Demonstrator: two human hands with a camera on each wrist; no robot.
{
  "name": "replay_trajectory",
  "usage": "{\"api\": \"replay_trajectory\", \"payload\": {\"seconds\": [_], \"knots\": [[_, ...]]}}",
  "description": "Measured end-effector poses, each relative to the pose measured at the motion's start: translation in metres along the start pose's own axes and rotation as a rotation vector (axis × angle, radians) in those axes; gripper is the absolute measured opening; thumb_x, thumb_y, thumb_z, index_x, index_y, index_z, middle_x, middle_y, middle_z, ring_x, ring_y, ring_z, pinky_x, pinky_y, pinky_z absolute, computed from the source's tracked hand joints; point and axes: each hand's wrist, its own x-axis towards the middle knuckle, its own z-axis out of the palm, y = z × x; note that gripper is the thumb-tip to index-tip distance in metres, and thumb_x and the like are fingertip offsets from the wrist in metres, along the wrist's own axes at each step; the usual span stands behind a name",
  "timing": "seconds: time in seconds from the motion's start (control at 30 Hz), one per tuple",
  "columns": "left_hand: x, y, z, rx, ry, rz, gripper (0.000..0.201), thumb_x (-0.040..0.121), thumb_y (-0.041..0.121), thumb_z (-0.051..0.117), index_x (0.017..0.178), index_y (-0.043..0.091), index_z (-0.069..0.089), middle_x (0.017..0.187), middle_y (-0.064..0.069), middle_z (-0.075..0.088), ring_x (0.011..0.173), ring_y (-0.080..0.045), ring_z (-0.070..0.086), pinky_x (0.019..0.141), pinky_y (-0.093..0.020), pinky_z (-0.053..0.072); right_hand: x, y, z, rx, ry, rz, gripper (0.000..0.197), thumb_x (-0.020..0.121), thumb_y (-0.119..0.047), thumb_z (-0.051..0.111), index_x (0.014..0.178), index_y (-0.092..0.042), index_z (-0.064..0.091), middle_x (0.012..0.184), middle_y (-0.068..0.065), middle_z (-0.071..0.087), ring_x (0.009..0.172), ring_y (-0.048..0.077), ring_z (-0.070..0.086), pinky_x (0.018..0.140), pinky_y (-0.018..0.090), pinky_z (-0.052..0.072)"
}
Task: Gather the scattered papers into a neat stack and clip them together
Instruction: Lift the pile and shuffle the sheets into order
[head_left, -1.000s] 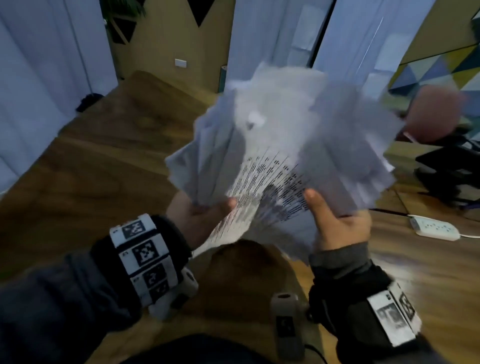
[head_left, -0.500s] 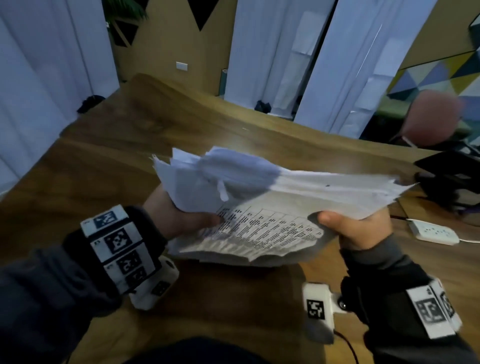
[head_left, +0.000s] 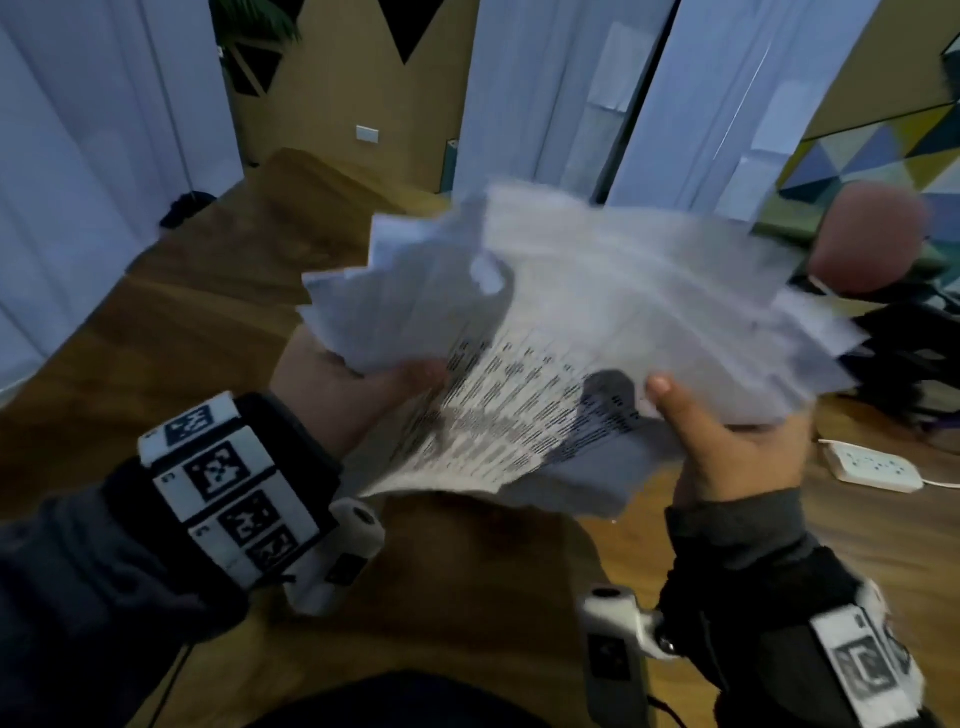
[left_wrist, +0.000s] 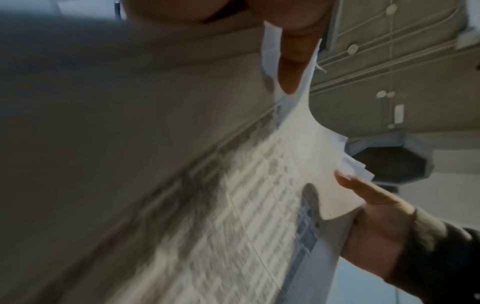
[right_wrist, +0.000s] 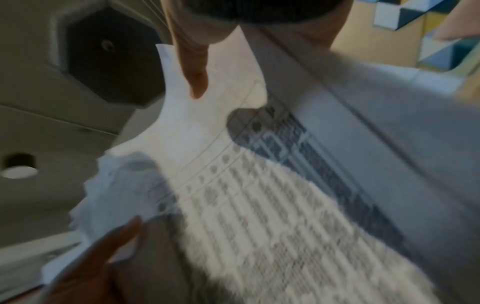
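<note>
A loose bundle of white papers (head_left: 571, 322) is held up above the wooden table (head_left: 182, 364), tilted away from me and blurred by motion. The top sheet carries rows of printed text (head_left: 509, 415). My left hand (head_left: 363, 384) grips the bundle's left side, thumb on top. My right hand (head_left: 727, 441) grips the right side, thumb pressed on the top sheet. The sheets' edges are uneven and fan out at the far side. In the left wrist view the papers (left_wrist: 259, 205) run from my left thumb to my right hand (left_wrist: 376, 222). No clip is visible.
A white power strip (head_left: 872, 467) lies on the table to the right. A pink round chair back (head_left: 867, 239) and a dark chair frame stand at the far right. White curtains hang behind the table, whose wooden top extends to the left and far side.
The bundle swung from upright down to nearly flat, and now tips up again toward the far side. Both hands kept their grip on its sides.
</note>
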Motion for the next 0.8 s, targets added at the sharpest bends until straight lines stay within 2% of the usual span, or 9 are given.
{"api": "replay_trajectory", "payload": {"seconds": [0.1,0.23,0.33,0.4,0.5,0.57,0.67,0.77,0.8], "knots": [[-0.002,-0.029,-0.008,-0.052,0.0,-0.123,0.039,0.036,0.032,0.08,0.072,0.026,0.07,0.072,0.018,0.073,0.071,0.001,0.067,0.06,-0.018,0.055,-0.004,0.018,-0.007,-0.147,-0.083,0.094,0.077,0.053,-0.024,0.083,0.113,0.013,0.051,0.105,0.021,0.065,0.094,0.019,0.066,0.076,0.017,0.053],[-0.004,-0.042,-0.01,-0.062,-0.023,-0.197,0.06,0.026,0.046,0.088,0.079,0.025,0.069,0.079,0.004,0.073,0.083,-0.018,0.069,0.069,-0.038,0.059,-0.008,0.025,-0.011,-0.234,-0.08,0.132,0.052,0.066,-0.003,0.076,0.11,0.014,0.056,0.109,0.028,0.065,0.096,0.026,0.066,0.079,0.02,0.055],[0.0,-0.043,-0.013,-0.082,-0.013,-0.196,0.06,0.023,0.045,0.088,0.077,0.027,0.068,0.076,0.012,0.073,0.078,-0.007,0.068,0.063,-0.025,0.058,-0.003,0.014,-0.002,-0.194,-0.012,-0.015,0.059,0.062,0.014,0.073,0.115,0.011,0.048,0.108,0.015,0.061,0.09,0.004,0.066,0.075,0.012,0.053],[0.001,-0.044,-0.012,-0.055,-0.037,-0.185,0.061,0.025,0.039,0.086,0.081,0.025,0.065,0.075,0.015,0.073,0.076,-0.003,0.067,0.06,-0.02,0.056,0.001,0.004,0.004,-0.244,0.066,-0.209,0.066,0.063,0.017,0.071,0.115,-0.011,0.042,0.108,0.003,0.05,0.09,-0.009,0.06,0.074,0.003,0.047],[0.002,-0.043,-0.013,-0.051,-0.047,-0.206,0.075,0.021,0.047,0.088,0.088,0.022,0.064,0.079,0.015,0.073,0.08,-0.004,0.067,0.062,-0.017,0.054,0.004,-0.005,0.006,-0.32,0.049,-0.464,0.071,0.071,-0.002,0.072,0.123,-0.034,0.036,0.114,0.001,0.042,0.101,0.009,0.052,0.083,0.01,0.045],[0.002,-0.043,-0.013,-0.093,-0.045,-0.207,0.081,0.021,0.051,0.087,0.091,0.019,0.063,0.08,0.013,0.074,0.081,-0.003,0.068,0.063,-0.017,0.054,0.007,-0.008,0.007,-0.363,-0.014,-0.55,0.066,0.078,-0.009,0.067,0.13,-0.037,0.037,0.114,-0.014,0.046,0.101,-0.003,0.048,0.087,0.009,0.041],[0.003,-0.041,-0.012,-0.13,-0.056,-0.187,0.081,0.022,0.049,0.088,0.092,0.017,0.063,0.08,0.009,0.074,0.08,-0.006,0.068,0.063,-0.019,0.054,0.011,-0.012,0.012,-0.606,-0.016,-0.69,0.048,0.085,-0.016,0.058,0.131,-0.023,0.045,0.109,-0.022,0.046,0.101,-0.012,0.042,0.092,0.002,0.029],[0.002,-0.042,-0.012,-0.161,-0.064,-0.182,0.084,0.022,0.047,0.089,0.095,0.013,0.062,0.08,0.009,0.074,0.079,-0.005,0.069,0.063,-0.018,0.054,0.012,-0.016,0.013,-0.726,-0.006,-0.69,0.034,0.085,-0.016,0.055,0.117,-0.006,0.057,0.097,-0.007,0.046,0.089,0.013,0.048,0.089,-0.001,0.028],[0.002,-0.042,-0.012,-0.16,-0.065,-0.179,0.085,0.023,0.047,0.088,0.096,0.012,0.062,0.08,0.01,0.074,0.079,-0.005,0.069,0.063,-0.018,0.054,0.012,-0.017,0.015,-0.726,0.005,-0.664,0.031,0.086,-0.017,0.055,0.112,-0.002,0.06,0.096,-0.002,0.048,0.088,0.012,0.047,0.088,-0.001,0.028]]}}
